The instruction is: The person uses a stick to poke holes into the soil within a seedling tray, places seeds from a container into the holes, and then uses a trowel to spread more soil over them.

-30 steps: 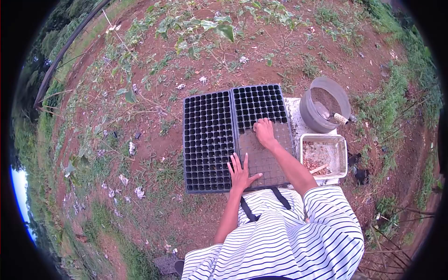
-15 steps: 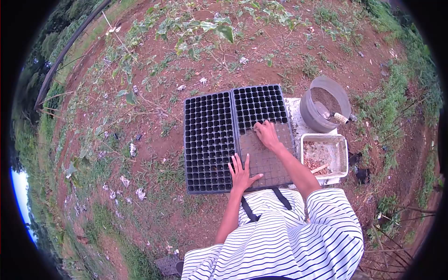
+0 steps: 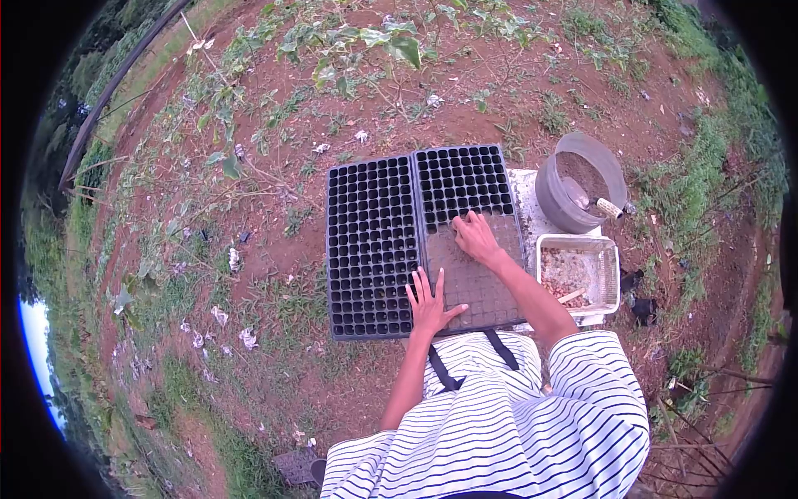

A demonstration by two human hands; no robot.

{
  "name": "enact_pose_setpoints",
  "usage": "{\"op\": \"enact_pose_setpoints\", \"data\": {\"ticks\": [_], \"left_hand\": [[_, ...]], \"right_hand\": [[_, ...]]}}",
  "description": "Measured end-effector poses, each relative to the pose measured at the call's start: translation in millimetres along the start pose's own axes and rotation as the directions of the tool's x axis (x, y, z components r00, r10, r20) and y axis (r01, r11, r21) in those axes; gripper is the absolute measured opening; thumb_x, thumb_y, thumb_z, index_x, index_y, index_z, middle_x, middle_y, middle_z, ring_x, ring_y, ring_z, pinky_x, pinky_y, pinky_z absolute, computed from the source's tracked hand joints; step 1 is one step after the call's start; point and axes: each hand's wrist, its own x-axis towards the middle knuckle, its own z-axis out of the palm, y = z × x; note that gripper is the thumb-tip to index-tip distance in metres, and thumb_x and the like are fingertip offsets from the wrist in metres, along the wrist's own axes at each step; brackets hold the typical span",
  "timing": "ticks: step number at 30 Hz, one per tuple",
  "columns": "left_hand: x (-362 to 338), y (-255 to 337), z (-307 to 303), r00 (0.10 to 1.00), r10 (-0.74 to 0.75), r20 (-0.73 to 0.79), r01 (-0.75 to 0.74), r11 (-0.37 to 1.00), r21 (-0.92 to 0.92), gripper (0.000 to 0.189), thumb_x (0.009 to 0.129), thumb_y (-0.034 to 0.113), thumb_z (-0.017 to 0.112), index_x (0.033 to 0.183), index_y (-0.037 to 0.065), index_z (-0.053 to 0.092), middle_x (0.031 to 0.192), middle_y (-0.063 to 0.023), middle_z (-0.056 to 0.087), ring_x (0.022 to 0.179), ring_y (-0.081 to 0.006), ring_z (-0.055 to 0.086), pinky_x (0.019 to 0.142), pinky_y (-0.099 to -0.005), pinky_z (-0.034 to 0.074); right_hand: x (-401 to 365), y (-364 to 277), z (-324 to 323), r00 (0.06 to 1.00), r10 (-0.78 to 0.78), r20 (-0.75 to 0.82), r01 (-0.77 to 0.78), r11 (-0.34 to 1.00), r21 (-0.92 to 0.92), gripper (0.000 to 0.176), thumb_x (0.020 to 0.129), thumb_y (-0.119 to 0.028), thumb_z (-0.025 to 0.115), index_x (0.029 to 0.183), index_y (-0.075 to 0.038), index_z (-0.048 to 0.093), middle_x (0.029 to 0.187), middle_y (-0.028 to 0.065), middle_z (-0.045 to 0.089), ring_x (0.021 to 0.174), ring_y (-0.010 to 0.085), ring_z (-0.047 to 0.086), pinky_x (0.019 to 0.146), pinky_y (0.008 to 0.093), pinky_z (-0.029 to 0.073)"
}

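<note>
Two black seedling trays lie side by side. In the right-hand seedling tray (image 3: 461,179), the far cells are bare and the near part is covered with brown soil (image 3: 482,295). My right hand (image 3: 477,238) is on the soil near its far edge, fingers bent and drawn together; whatever they may hold is hidden. My left hand (image 3: 428,309) rests with spread fingers across the seam between the trays, thumb over the soil. The left-hand seedling tray (image 3: 370,241) has dark, unfilled cells.
Right of the trays, a grey round tub (image 3: 549,195) contains soil and a scoop with a pale handle (image 3: 609,208). Nearer me, a white plastic basket (image 3: 613,274) holds small reddish bits and a flat wooden stick (image 3: 571,296). Leafy plants (image 3: 391,46) grow beyond the trays.
The view has shifted slightly, so the trays appear a little higher. Both hands keep nearly the same places, with the right fingers still bent at the soil.
</note>
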Motion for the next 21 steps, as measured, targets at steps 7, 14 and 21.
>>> {"op": "enact_pose_setpoints", "data": {"ticks": [7,14,21], "left_hand": [[0.1,-2.7,1.4,1.000,0.006,-0.013,-0.006,1.000,0.006,0.115,0.072,0.075,0.062,0.156,0.014,0.011,0.156,-0.0323,-0.005,0.146,-0.0459,-0.007,0.111,-0.0658,-0.001],[0.4,-1.9,0.7,1.000,0.006,-0.005,-0.006,1.000,-0.009,0.116,0.072,0.076,0.061,0.156,0.015,0.011,0.156,-0.0317,-0.006,0.146,-0.0459,-0.008,0.111,-0.0659,-0.002],[0.5,-0.5,-3.0,1.000,-0.001,0.023,0.001,1.000,-0.006,0.116,0.072,0.077,0.061,0.156,0.015,0.011,0.156,-0.0318,-0.005,0.146,-0.0460,-0.008,0.111,-0.0655,-0.003]], "right_hand": [[-15.8,5.9,-22.0,0.931,0.328,-0.160,-0.261,0.905,0.336,0.016,0.083,-0.011,0.064,0.098,-0.007,0.059,0.088,0.0130,0.063,0.089,0.0331,0.054,0.084,0.0454,0.043],[-70.8,4.8,-12.1,0.789,0.594,-0.158,-0.555,0.799,0.232,0.021,0.079,-0.019,0.073,0.096,-0.007,0.069,0.091,0.0099,0.065,0.095,0.0300,0.054,0.087,0.0445,0.041],[-81.8,-4.0,-6.2,0.815,0.561,-0.148,-0.517,0.818,0.250,0.018,0.078,-0.017,0.073,0.093,-0.007,0.071,0.091,0.0097,0.065,0.093,0.0306,0.055,0.085,0.0433,0.042]]}}
